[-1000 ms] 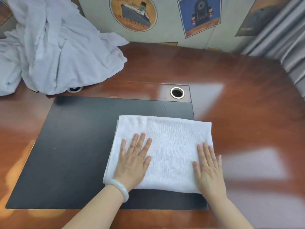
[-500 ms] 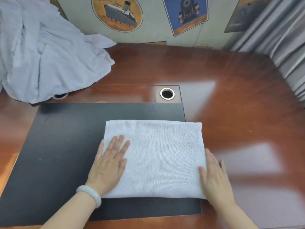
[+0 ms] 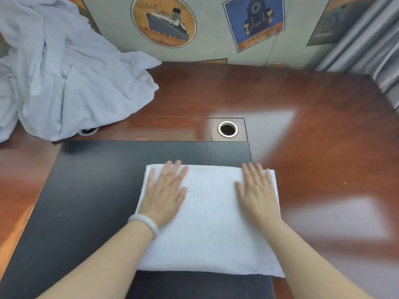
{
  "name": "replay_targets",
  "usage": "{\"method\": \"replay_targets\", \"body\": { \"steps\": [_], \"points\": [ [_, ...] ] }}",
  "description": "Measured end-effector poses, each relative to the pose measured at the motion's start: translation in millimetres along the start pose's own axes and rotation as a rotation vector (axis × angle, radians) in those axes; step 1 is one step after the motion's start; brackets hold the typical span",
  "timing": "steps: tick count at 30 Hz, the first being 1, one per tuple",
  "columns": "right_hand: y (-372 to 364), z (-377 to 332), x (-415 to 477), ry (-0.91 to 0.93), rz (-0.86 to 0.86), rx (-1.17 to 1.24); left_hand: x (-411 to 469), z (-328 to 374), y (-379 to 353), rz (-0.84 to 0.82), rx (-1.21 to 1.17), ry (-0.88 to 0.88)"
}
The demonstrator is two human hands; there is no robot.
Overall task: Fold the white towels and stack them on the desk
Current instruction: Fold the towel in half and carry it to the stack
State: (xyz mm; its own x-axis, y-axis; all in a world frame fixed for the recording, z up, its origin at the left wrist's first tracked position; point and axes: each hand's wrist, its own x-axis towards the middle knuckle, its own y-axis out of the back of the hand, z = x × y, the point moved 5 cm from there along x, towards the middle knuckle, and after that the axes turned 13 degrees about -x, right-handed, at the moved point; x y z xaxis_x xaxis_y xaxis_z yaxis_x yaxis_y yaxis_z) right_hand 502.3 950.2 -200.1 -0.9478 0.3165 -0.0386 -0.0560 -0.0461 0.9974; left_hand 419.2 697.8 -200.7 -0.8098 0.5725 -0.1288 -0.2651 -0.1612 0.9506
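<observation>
Item one: folded white terry towel (image 3: 207, 234), a flat rectangle lying on the matte black rectangular panel (image 3: 97, 201) set into the glossy reddish-brown wooden counter (image 3: 313, 126), its right edge reaching just past the panel onto the wood. Item two: my left hand (image 3: 164, 195), palm down on the towel's far left part, fingers (image 3: 172, 171) straight and spread, released and grasping nothing, tips at the far edge. Item three: my right hand (image 3: 257, 190), palm down on the far right part, fingers likewise flat and released, tips just over the far edge. Item four: pale green-white stone bangle (image 3: 146, 223) on my left wrist, resting over the towel's left edge. Item five: heap of unfolded white towels (image 3: 64, 83), crumpled at the far left of the counter against the wall. Item six: round metal-rimmed cable hole (image 3: 227, 128), in the wood just beyond the panel. Item seven: oval ocean-liner poster (image 3: 164, 20) and blue locomotive poster (image 3: 254, 22) on the wall behind. Item eight: grey pleated curtain (image 3: 367, 39), far right.
</observation>
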Motion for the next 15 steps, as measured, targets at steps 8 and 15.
{"method": "replay_targets", "body": {
  "steps": [8, 15],
  "points": [
    [14.0, 28.6, 2.3, -0.417, -0.128, 0.205, -15.8, -55.9, 31.8, 0.048, -0.194, 0.382],
    [-5.8, 22.6, -66.6, -0.192, -0.092, 0.148, -41.3, -6.3, 2.8, 0.078, -0.106, 0.087]
  ]
}}
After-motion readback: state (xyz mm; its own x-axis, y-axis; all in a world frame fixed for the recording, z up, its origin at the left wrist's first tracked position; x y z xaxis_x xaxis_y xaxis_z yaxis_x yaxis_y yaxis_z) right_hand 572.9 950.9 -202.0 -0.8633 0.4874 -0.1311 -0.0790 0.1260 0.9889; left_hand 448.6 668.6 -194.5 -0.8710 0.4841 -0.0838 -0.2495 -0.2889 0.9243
